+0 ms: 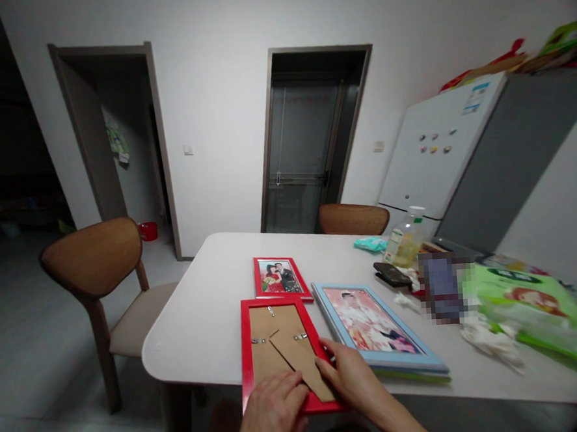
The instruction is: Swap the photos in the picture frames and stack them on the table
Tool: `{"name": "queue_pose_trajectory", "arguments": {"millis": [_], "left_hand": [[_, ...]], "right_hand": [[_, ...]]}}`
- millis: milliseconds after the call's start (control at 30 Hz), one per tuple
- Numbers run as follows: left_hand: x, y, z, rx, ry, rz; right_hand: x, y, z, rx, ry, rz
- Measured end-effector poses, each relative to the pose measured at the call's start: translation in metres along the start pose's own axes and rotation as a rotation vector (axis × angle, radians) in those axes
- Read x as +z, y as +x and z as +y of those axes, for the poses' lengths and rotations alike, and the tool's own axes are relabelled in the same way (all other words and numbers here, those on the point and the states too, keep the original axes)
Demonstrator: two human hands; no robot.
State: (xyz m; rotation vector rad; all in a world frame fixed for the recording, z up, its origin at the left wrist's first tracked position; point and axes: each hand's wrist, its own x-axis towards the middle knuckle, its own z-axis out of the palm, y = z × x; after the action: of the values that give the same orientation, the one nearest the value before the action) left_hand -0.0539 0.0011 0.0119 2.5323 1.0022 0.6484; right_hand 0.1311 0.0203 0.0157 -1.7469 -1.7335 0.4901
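A red photo frame [247, 349] lies back side up at the table's near edge, its brown backing board and metal clips showing. My left hand [275, 409] rests over its lower left part, fingers bent at the stand flap [297, 365]. On the frame's right side is my right hand [350, 375], thumb on the backing and fingers around the red edge. Behind it lies another red frame [280, 276] with a photo of two people. To the right, a light blue frame [373, 318] with a pink picture sits on a stack.
On the table's [201, 312] right side are a bottle [404, 238], a black wallet-like item [392, 273], crumpled tissues [491, 340] and a green package [528, 299]. Chairs stand at the left [96, 260] and far side [354, 218]. A fridge [435, 148] is at the back right.
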Motion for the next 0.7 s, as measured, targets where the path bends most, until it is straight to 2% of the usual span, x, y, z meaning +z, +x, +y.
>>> {"name": "queue_pose_trajectory", "arguments": {"millis": [133, 300, 500, 700], "left_hand": [[-0.016, -0.009, -0.011, -0.152, 0.026, -0.03], [-0.026, -0.013, -0.017, -0.191, -0.004, -0.026], [-0.026, -0.011, -0.014, -0.198, -0.026, -0.021], [-0.026, -0.013, -0.019, -0.209, 0.004, -0.028]], "right_hand": [[-0.006, 0.003, -0.009, -0.05, -0.17, -0.075], [-0.001, 0.022, -0.016, -0.209, -0.266, -0.06], [0.02, 0.041, -0.013, -0.174, -0.312, -0.036], [0.017, 0.038, -0.016, -0.166, -0.349, -0.028]]}}
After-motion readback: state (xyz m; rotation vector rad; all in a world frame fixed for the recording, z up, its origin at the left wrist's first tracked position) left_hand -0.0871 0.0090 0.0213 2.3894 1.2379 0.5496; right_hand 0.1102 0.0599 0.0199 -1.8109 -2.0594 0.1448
